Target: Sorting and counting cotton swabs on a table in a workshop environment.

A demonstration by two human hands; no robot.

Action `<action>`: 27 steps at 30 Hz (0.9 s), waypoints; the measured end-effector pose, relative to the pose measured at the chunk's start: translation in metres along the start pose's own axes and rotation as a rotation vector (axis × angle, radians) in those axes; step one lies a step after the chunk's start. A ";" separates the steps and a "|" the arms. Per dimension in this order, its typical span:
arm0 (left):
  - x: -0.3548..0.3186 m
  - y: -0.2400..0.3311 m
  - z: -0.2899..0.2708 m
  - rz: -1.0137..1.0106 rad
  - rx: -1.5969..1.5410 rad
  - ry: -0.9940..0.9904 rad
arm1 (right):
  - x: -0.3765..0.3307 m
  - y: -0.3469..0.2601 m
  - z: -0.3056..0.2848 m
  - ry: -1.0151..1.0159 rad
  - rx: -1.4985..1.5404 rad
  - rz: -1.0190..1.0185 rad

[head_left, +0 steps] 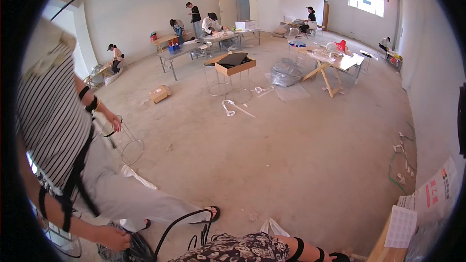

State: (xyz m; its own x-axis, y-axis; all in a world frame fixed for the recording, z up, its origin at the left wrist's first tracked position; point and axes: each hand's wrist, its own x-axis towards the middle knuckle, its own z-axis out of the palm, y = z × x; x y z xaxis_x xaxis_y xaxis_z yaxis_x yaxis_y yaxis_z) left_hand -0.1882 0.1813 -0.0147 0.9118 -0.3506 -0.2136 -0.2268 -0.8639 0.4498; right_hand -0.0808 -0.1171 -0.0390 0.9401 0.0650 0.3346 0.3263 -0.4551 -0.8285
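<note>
A forearm in a black-and-white patterned sleeve with two black wrist bands lies along the lower edge. My left hand point(340, 257) at its end is mostly cut off by the frame, so its grip is hidden. My right hand is out of view. A black wire frame point(182, 223) curves up just left of the sleeve. A person in a striped shirt point(48, 111) bends at the left, one hand on a round wire stool frame point(128, 143), the other hand point(114, 237) on a dark plastic bag point(133, 251).
A bare concrete floor point(272, 155) holds white strips point(233, 109) and a small cardboard box point(160, 93). Beyond are a box on a wire stand point(235, 65), a trestle table point(335, 63), long tables with several people point(208, 24), and papers on a board point(403, 225) at lower right.
</note>
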 end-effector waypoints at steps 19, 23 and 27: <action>-0.001 -0.008 -0.008 0.022 -0.067 -0.005 | -0.007 0.135 -0.059 0.232 -0.156 0.093; 0.013 -0.009 -0.007 0.044 -0.113 -0.058 | -0.015 0.044 -0.050 0.187 -0.592 -0.158; 0.019 -0.009 -0.010 0.039 -0.115 -0.130 | -0.012 -0.003 -0.055 0.162 -0.820 -0.235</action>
State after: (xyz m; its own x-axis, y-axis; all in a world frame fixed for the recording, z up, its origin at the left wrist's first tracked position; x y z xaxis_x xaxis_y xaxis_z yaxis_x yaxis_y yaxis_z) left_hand -0.1660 0.1859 -0.0143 0.8497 -0.4328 -0.3011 -0.2132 -0.8043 0.5546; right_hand -0.0985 -0.1650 -0.0163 0.8113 0.1389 0.5679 0.2778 -0.9463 -0.1655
